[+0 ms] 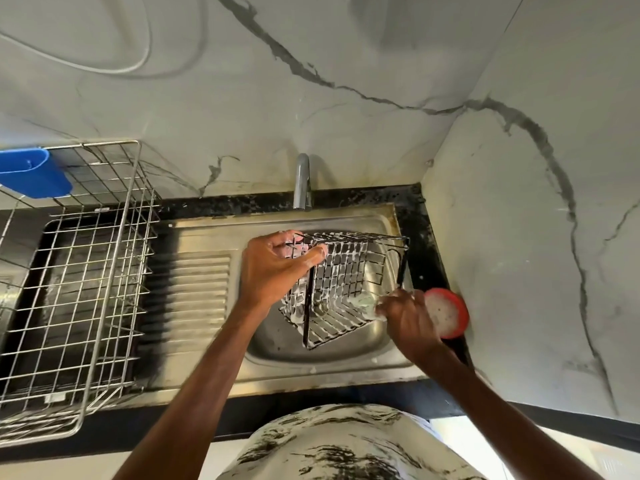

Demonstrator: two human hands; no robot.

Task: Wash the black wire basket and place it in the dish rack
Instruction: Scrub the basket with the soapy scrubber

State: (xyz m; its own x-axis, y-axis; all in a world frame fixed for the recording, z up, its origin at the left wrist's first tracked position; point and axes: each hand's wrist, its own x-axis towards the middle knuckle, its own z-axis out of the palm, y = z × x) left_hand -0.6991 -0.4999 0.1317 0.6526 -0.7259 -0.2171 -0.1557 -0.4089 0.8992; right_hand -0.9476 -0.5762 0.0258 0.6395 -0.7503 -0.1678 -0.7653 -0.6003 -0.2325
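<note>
black wire basket (349,271) sits tilted over the sink (311,356), one corner pointing down into the bowl, open side facing right. white suds cling to the wires.

left hand (277,266) grips the basket's upper left corner. fingers curl over the top edge, thumb pressed against the near mesh side.

right hand (407,318) is at the basket's lower right edge. fingers bunched together around a pale, soapy sponge (363,303) that touches the wires. this part is blurred, so the exact finger placement can't be made out.

red round tub (448,311) with white soap in it stands on the black counter (419,233) just right of the sink, partly behind the right hand.

tap (302,181) stands at the back of the sink, above the basket.

silver dish rack (79,271) stands left of the sink's ribbed drainboard, well apart from the basket. a blue plastic holder (33,174) hangs on its far left corner.
</note>
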